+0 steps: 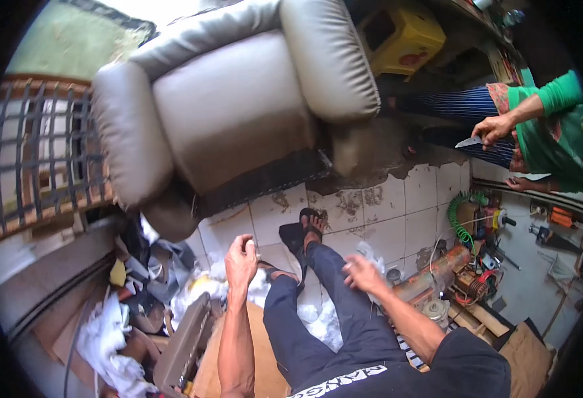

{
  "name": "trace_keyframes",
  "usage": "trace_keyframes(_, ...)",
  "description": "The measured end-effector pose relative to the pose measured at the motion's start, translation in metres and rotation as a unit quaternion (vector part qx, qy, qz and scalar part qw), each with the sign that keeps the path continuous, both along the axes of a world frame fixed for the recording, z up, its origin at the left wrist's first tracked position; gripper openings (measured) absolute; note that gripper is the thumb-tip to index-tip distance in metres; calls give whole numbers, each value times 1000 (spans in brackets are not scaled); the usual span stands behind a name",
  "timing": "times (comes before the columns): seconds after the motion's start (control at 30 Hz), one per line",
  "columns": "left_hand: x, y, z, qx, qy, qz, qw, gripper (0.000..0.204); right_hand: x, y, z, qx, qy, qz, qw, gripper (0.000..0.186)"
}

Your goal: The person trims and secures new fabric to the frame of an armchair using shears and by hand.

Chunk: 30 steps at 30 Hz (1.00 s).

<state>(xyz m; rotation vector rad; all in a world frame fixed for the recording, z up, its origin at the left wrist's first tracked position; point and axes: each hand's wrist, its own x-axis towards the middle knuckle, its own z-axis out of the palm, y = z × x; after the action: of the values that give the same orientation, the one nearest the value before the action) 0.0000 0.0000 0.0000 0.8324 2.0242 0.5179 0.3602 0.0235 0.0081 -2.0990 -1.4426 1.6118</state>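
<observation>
My left hand (241,262) is raised above the floor in front of my left leg. Its fingers curl together in a pinch, and what they hold, if anything, is too small to make out. Over my right thigh hovers my right hand (364,274), fingers apart and nothing in them. Ahead of both hands stands a grey-brown padded armchair (232,99) with thick rounded arms; neither hand touches it. Dark cloth (265,179) hangs along its lower front edge. White fluffy stuffing (324,325) lies around my feet.
At the right, another person's hand (495,129) holds a knife (467,142). A webbed wooden frame (39,146) leans at the left above fabric scraps (116,331). A compressor-like machine (437,278) and a green coiled hose (460,219) are at the right. A yellow plastic item (407,40) sits behind.
</observation>
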Motion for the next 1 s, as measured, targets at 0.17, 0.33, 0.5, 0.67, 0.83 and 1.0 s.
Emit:
trace_keyframes(0.17, 73, 113, -60, 109, -29, -139, 984, 24, 64, 188, 51, 455, -278, 49, 844, 32)
trace_keyframes(0.33, 96, 203, -146, 297, 24, -277, 914, 14, 151, 279, 52, 532, -494, 164, 668, 63)
trace_keyframes(0.5, 109, 319, -221, 440, 187, -440, 760, 28, 181, 314, -25, 572, -586, 205, 536, 54)
trace_keyframes(0.67, 103, 350, -240, 403, 355, -580, 612, 14, 206, 301, -41, 643, -603, 155, 446, 33)
trace_keyframes(0.83, 80, 348, -222, 444, 356, -557, 605, 14, 173, 238, -105, 743, -480, 84, 460, 22)
trace_keyframes(1.0, 115, 351, -220, 322, 413, -551, 650, 17, 150, 168, -253, 554, -131, -143, 810, 27)
